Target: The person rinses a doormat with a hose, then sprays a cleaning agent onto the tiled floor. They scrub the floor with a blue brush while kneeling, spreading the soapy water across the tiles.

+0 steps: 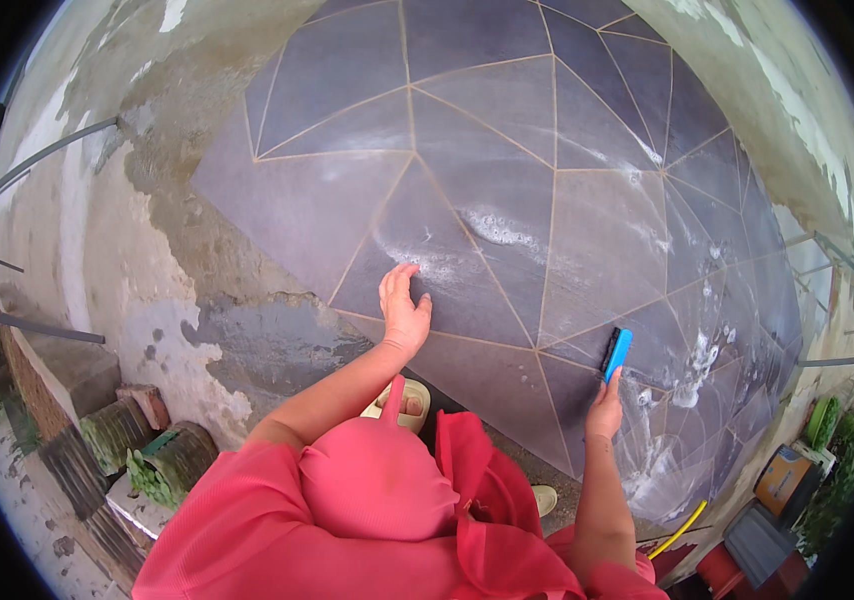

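A grey rug [307, 217] with thin beige geometric lines lies spread before me, wet and streaked with white suds. My right hand [604, 411] grips the handle end of a blue scrub brush [619, 354] with dark bristles, over the rug's right part. The bristles face left; whether they touch the rug cannot be made out. Nothing is in my left hand [406, 311], its fingers apart, near a foam patch [434, 264] left of centre. Another clump of suds [498, 226] sits farther up, and thicker foam [697, 367] spreads on the right.
Damp concrete [262, 341] with a rough patch borders the rug on the left. A yellow hose [682, 529] reaches the lower right edge. Planters [179, 457] stand at lower left, and several containers [787, 480] at lower right. My pale sandal [415, 401] is near the rug's edge.
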A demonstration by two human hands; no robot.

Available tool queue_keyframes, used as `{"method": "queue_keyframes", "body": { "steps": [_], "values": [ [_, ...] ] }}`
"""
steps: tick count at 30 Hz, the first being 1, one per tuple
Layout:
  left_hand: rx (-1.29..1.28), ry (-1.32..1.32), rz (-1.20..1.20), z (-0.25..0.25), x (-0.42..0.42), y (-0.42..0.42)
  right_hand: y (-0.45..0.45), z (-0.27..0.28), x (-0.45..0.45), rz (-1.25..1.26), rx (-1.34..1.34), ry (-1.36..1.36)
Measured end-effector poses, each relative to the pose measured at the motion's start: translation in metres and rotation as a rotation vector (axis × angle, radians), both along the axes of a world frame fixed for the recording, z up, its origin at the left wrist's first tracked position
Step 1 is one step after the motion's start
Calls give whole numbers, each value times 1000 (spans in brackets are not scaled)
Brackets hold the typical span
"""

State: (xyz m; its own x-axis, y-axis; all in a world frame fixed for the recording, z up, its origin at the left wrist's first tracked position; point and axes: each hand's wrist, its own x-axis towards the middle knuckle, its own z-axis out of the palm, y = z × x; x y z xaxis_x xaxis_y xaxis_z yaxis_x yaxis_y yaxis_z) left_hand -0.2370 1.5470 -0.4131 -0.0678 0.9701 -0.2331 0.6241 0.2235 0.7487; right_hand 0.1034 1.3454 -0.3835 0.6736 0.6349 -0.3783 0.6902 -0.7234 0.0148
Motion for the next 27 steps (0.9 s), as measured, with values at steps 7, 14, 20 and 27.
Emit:
{"method": "queue_keyframes", "body": {
  "steps": [7, 14, 20, 27],
  "values": [
    [88, -146, -165, 8, 55, -1, 137, -15, -109, 59, 211, 184],
    [-530, -536, 345, 12, 41, 49, 222, -1, -224, 476, -62, 696],
    [-315, -42, -144, -1, 39, 28, 134, 12, -167, 594, 285, 470],
    [-142, 470, -762, 15, 24, 86, 108, -25, -102, 373, -127, 140]
  ]
}}
